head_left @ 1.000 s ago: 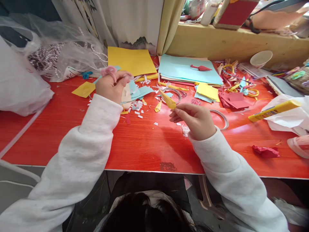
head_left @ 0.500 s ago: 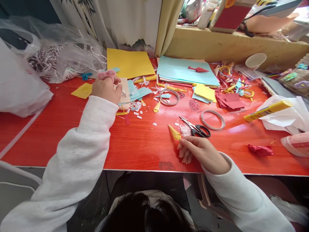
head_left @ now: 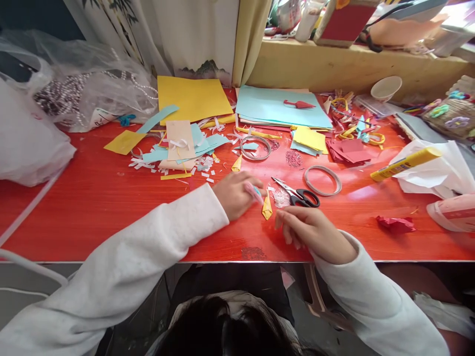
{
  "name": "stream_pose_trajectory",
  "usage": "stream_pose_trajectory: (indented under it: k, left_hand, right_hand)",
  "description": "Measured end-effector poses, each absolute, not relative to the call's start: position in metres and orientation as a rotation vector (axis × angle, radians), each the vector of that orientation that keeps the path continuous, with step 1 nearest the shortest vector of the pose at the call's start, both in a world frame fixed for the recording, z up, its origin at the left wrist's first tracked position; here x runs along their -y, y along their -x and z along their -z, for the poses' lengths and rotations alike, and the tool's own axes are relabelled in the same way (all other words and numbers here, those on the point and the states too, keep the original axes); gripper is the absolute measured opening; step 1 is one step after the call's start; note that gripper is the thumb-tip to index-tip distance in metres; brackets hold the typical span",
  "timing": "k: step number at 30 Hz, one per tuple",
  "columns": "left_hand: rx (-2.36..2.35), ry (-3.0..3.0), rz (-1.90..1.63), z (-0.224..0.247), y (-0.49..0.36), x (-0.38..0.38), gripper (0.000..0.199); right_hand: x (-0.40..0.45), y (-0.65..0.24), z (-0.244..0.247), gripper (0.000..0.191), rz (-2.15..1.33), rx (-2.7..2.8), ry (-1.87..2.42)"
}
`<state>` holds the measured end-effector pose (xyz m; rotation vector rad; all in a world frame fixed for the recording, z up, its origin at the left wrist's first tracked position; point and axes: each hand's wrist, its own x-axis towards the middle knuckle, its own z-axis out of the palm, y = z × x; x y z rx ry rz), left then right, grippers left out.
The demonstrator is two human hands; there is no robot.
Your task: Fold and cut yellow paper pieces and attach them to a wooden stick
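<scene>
My left hand (head_left: 237, 194) is over the middle of the red table, with a fuzzy pink band on one finger. Its fingertips close on the narrow tip of a folded yellow paper cone (head_left: 266, 210), whose wide end points toward me. Just right of the cone is my right hand (head_left: 306, 230), fingers loosely curled and apart from the paper, with nothing seen in them. Beyond the right hand lie black-handled scissors (head_left: 302, 197), blades partly parted. Another yellow paper cone (head_left: 236, 163) rests beyond my left hand.
Tape rings (head_left: 256, 148), paper scraps (head_left: 180, 143) and coloured sheets (head_left: 195, 99) spread across the table (head_left: 111, 217). At right are a yellow glue stick (head_left: 406, 164), crumpled red paper (head_left: 395, 223) and a pink-white tub (head_left: 451, 213). Plastic bags (head_left: 29, 133) stand at left.
My left hand has come from the scrap pile at left to the yellow paper cone. The cone has turned in place, and my right fingers have let go of it.
</scene>
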<state>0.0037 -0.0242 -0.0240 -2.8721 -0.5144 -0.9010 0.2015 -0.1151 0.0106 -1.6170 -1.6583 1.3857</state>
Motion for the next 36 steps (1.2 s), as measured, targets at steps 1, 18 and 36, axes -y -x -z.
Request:
stream_pose_trajectory:
  k: [1,18,36]
  left_hand:
    - [0.524,2.885,0.888,0.026,-0.008,0.03,0.024]
    - [0.647,2.999,0.699,0.03,-0.012,0.042,0.023]
    - [0.833,3.217,0.791,0.024,0.005,0.029,0.021]
  right_hand:
    - [0.114,-0.206,-0.01,0.034,-1.142,1.728,1.617]
    - [0.098,-0.209,0.03,0.029,0.205,2.188,1.61]
    - [0.101,-0.208,0.029,0.019,0.314,2.092,1.315]
